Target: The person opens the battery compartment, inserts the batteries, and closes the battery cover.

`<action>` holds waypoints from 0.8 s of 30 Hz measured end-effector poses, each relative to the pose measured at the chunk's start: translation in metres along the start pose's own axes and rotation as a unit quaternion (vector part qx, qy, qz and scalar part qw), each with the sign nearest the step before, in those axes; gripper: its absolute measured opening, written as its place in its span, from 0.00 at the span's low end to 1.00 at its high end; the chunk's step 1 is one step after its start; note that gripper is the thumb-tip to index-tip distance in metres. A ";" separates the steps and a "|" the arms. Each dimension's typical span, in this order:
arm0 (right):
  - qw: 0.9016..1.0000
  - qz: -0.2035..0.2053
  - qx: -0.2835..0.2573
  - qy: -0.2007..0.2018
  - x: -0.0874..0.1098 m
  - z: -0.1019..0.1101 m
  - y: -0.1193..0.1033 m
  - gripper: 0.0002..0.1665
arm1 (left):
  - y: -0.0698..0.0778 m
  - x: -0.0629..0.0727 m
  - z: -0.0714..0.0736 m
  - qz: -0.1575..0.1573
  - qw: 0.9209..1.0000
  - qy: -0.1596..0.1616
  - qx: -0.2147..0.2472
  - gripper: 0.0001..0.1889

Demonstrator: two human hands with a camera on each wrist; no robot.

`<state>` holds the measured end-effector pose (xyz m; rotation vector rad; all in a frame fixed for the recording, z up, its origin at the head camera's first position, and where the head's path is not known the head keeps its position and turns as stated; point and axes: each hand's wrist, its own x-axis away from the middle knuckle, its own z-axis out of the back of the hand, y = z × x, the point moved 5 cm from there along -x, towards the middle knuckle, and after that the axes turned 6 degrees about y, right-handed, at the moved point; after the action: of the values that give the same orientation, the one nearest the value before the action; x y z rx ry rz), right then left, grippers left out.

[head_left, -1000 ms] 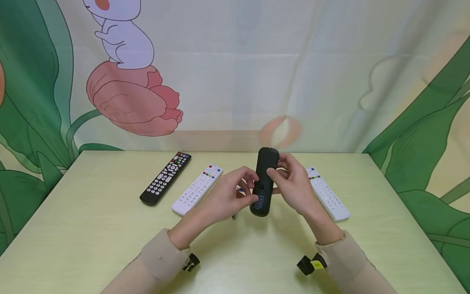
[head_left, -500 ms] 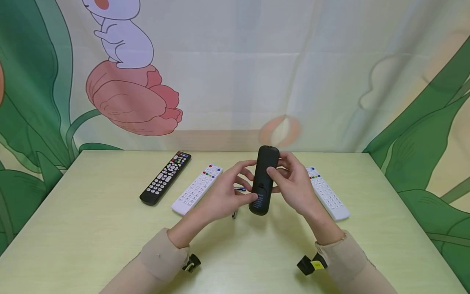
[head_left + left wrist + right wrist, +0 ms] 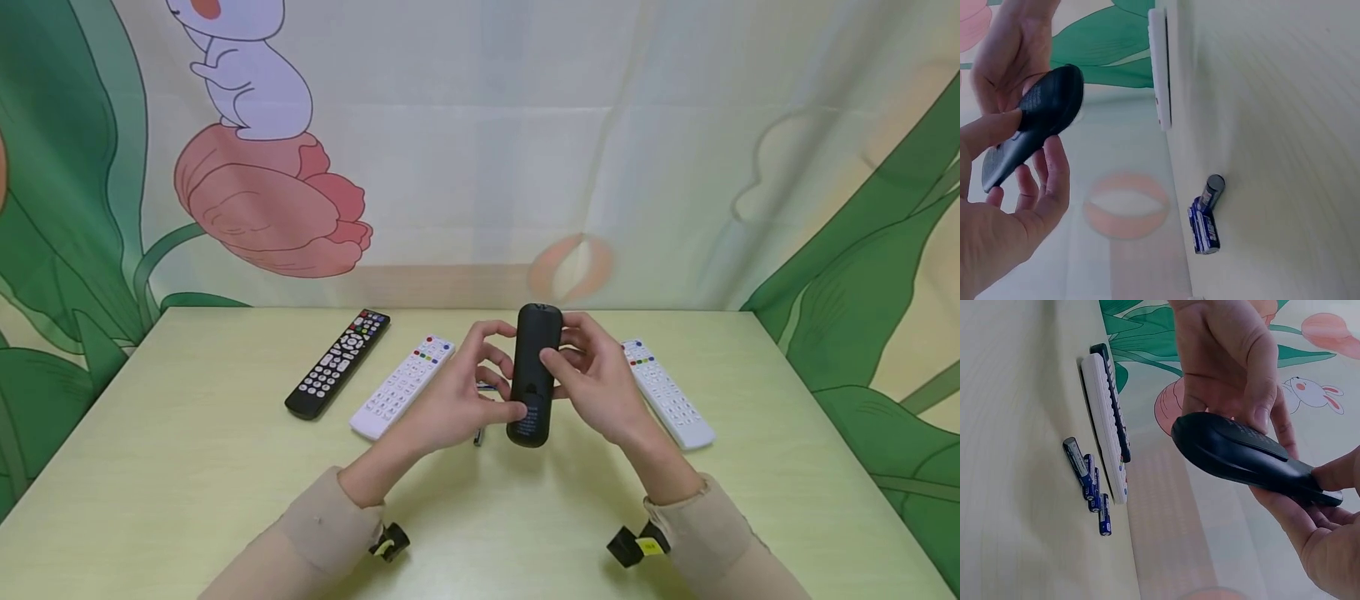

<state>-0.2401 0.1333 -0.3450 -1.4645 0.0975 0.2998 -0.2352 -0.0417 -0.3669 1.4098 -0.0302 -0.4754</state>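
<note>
Above the middle of the table, a black remote control [image 3: 537, 350] is held upright with its back towards me. My right hand [image 3: 600, 383] grips its upper part, thumb on the back and fingers round the far side. My left hand [image 3: 457, 396] holds the lower part: its thumb presses the printed battery cover [image 3: 1254, 439], and in the left wrist view its fingers [image 3: 1055, 165] curl underneath. The cover appears to be on the remote. Several blue-and-silver batteries [image 3: 1090, 481] lie on the table below, mostly hidden by my left hand in the head view.
A second black remote [image 3: 337, 364] and a white remote [image 3: 402, 387] lie buttons up to the left. Another white remote [image 3: 667, 396] lies at the right, partly behind my right wrist. A printed curtain [image 3: 450, 167] hangs behind the table's far edge.
The held remote has dipped slightly and shifted a little left. My left index finger has moved away from the remote's back to its side, while the thumb stays on the cover.
</note>
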 end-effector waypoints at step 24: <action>1.000 -0.009 -0.025 -0.014 0.001 0.003 -0.004 0.23 | 0.010 0.005 -0.001 -0.039 0.998 0.027 -0.038 0.39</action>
<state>-0.2388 0.1365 -0.3408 -1.5092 0.0557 0.3097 -0.2270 -0.0414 -0.3594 1.3526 0.0859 -0.4979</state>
